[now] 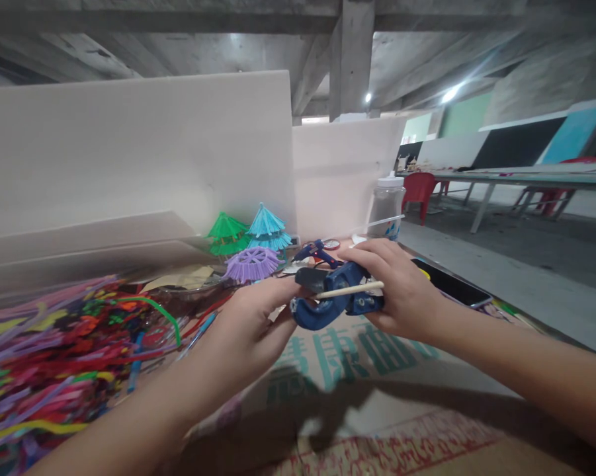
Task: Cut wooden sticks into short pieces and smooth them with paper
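Note:
My right hand [397, 287] is wrapped round a blue cutter-like hand tool [322, 316] with a curved lower jaw and a dark upper part. A thin pale wooden stick [352, 289] lies across its jaws, its right end sticking out. At the tool's left side, my left hand [255, 317] has thumb and fingers pinched in line with the stick; the stick's left end is hidden there. Behind the hands stand small tiered umbrella-like paper or pipe-cleaner roofs: green [227, 233], light blue [268, 231] and purple [253, 264].
A heap of coloured pipe cleaners [54, 357] spreads at left. Beyond the tool lies a blue glue gun [310, 250]. A clear bottle [385, 208] and a dark phone [451, 284] are at right. Printed cardboard [327, 423] covers the table; white panels [139, 152] rise behind.

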`<state>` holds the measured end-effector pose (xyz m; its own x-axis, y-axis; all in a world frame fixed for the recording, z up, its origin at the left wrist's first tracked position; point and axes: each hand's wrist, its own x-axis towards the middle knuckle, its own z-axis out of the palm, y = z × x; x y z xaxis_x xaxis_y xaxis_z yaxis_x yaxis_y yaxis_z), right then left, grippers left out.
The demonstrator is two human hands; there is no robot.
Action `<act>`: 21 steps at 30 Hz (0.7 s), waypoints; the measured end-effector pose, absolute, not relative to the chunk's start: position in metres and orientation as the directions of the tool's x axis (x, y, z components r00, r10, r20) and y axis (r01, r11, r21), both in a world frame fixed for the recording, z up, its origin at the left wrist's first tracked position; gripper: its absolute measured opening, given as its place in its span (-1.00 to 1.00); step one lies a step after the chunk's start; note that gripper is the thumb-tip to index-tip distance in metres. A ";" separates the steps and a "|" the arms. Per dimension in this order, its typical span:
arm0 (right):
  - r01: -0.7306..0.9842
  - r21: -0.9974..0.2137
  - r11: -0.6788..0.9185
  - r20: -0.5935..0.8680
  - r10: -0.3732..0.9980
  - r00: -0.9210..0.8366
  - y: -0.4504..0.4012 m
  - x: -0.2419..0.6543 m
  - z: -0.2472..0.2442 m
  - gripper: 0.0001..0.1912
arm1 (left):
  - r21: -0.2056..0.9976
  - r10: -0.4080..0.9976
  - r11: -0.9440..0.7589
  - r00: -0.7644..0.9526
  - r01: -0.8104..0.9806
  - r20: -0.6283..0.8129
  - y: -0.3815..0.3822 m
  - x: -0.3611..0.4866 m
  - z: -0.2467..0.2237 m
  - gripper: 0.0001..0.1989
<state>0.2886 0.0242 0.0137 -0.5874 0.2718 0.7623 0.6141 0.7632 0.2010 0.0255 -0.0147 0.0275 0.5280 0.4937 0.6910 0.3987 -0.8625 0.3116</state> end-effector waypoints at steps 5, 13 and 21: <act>0.597 0.273 0.754 0.771 0.201 -0.605 0.023 0.289 0.015 -0.36 | 0.224 0.428 -0.891 0.567 0.394 0.704 -0.019 0.026 0.035 -0.69; 0.573 0.347 0.743 0.789 0.099 -0.606 0.021 0.288 0.019 -0.41 | 0.190 0.389 -0.909 0.594 0.370 0.704 -0.023 0.024 0.037 -0.72; 0.565 0.340 0.752 0.792 0.095 -0.603 0.022 0.290 0.017 -0.32 | 0.216 0.402 -0.910 0.627 0.353 0.667 -0.026 0.022 0.038 -0.73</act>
<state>0.2904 0.0217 0.0175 -0.6028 0.0947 0.7923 0.5651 0.7517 0.3400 0.0216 -0.0263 0.0377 0.6270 0.4019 0.6674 0.3533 -0.9102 0.2162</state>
